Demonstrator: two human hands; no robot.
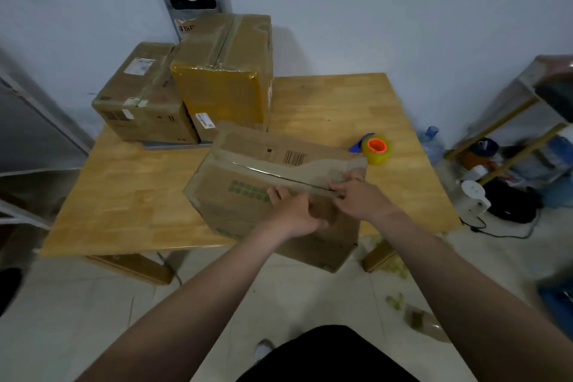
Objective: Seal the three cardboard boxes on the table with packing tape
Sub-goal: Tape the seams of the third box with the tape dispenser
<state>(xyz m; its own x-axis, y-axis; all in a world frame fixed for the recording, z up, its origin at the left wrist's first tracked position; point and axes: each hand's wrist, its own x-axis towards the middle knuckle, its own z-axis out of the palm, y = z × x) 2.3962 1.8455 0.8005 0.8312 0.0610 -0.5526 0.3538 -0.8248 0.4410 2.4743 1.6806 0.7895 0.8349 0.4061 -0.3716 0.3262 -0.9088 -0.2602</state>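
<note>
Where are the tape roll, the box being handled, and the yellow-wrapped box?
tape roll (375, 146), head view, orange core.
box being handled (248, 177), head view, top flap.
yellow-wrapped box (217, 93), head view, yellow front face.

A: Near box (248, 192)?
B: Overhangs table (325, 102) front edge; left hand (291, 214), right hand (356, 198) press its top seam.
A: Tape roll (375, 149)?
B: On table, just beyond it.
</note>
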